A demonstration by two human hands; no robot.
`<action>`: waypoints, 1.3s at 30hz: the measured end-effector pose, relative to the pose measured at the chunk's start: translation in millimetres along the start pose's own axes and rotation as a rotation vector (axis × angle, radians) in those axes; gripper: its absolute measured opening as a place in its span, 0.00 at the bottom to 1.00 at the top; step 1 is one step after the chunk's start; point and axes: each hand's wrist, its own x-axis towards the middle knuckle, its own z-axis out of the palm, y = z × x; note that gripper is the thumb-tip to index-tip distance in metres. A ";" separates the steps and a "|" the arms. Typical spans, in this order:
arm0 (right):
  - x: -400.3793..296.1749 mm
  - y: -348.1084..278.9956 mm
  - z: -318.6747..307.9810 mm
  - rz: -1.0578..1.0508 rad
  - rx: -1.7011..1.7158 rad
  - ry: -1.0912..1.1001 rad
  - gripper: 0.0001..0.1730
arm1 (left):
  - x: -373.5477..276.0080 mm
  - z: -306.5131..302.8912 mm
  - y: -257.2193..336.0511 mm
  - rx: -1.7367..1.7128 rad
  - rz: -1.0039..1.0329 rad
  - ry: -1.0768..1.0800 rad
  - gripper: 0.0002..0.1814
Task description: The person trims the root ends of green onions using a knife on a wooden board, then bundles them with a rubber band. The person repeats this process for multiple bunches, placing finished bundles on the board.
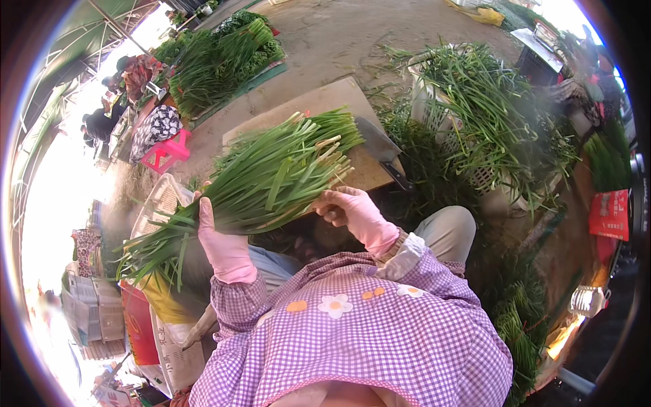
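Note:
A large bunch of garlic chives (274,178) is held slantwise over a wooden board (351,96). My left hand (224,249), in a pink glove, grips its leafy part, with leaf tips drooping past the wrist. The pale stem ends point away to the right. My right hand (356,216), in a pink glove with bare fingertips, has thumb and fingers pinched at the bunch's lower edge near those ends. Behind it, another bunch of chives (335,124) lies on the board. A cleaver (379,142) with a dark handle rests at the board's right side.
A white plastic basket (427,96) heaped with loose chives (488,117) stands at right. Stacked green bundles (224,61) lie far left, beyond a pink stool (168,150). Near my left arm are a pale basket (160,206) and bags (178,351). More chives (513,325) lie right.

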 end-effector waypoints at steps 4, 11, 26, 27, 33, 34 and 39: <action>-1.1 -2.2 -35.9 0.173 0.268 -0.220 0.11 | -3.2 4.5 10.9 -0.026 -0.084 0.033 0.25; -16.7 -19.9 -92.0 0.028 0.425 -0.427 0.10 | -1.8 1.3 20.3 -0.010 -0.046 0.016 0.24; -1.3 2.3 -6.1 -0.084 -0.255 0.068 0.11 | -18.8 16.0 12.8 0.080 0.050 -0.033 0.24; -2.0 2.7 -13.2 -0.094 -0.285 0.058 0.10 | -18.8 14.1 13.6 0.088 0.052 -0.037 0.24; 0.6 -4.3 -138.0 -0.191 -0.336 0.316 0.13 | -11.4 7.4 22.9 0.051 -0.016 0.015 0.25; -5.3 -19.1 -148.6 -0.117 -1.092 0.640 0.19 | -8.1 1.0 27.0 0.039 -0.041 0.000 0.25; -6.9 -22.6 -96.0 -0.225 0.071 0.261 0.22 | 3.2 -19.5 23.4 0.038 -0.027 -0.088 0.26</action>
